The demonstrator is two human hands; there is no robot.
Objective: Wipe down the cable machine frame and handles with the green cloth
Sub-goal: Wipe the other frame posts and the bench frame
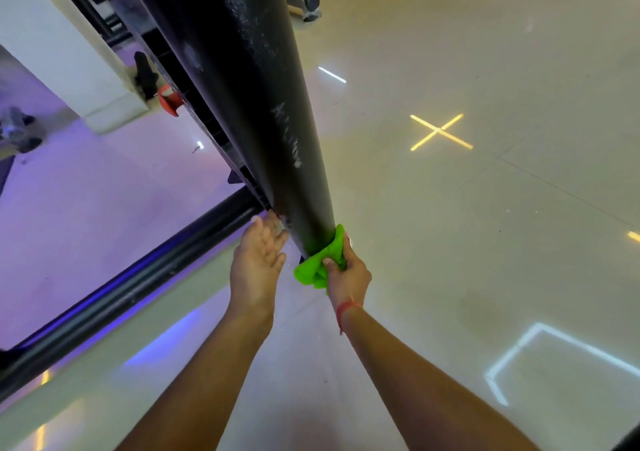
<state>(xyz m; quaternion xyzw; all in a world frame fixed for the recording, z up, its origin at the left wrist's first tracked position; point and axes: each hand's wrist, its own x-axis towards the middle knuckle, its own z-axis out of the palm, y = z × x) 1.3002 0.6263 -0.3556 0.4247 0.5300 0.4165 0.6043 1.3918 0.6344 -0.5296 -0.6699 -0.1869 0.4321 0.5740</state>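
Note:
The cable machine's thick black upright post (pixel 242 87) runs from the top of the view down to the floor, with pale smears on its surface. At its foot, my right hand (pixel 346 274) grips a bunched bright green cloth (pixel 323 260) and presses it against the post's right side. A red thread circles that wrist. My left hand (pixel 258 256) is flat with fingers spread, its fingertips against the post's left side near the base. A black base tube (pixel 138 284) of the frame runs along the floor to the lower left.
Glossy pale tiles (pixel 485 208) with reflected ceiling lights spread to the right. A white pillar (pixel 62 52) stands at the left, with a black handle and a red part (pixel 169 99) beside the frame. A grey object (pixel 306 2) lies on the floor at the top.

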